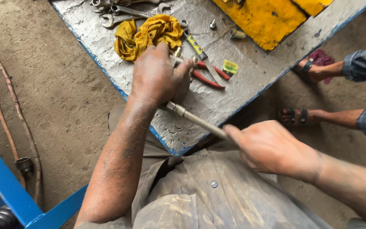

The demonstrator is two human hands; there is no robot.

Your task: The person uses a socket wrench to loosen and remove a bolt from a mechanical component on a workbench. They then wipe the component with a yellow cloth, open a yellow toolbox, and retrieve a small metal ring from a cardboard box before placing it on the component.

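Right hand [272,148] on wrench handle [200,122] — gripped.

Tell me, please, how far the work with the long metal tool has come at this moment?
Done: spanners, red-handled pliers and a yellow rag lie spread on the metal table. In hand: the left hand closes over the head of a long metal socket wrench, while the right hand grips its handle end. Left: a bolt and a small socket lie loose; the part under the left hand is hidden.
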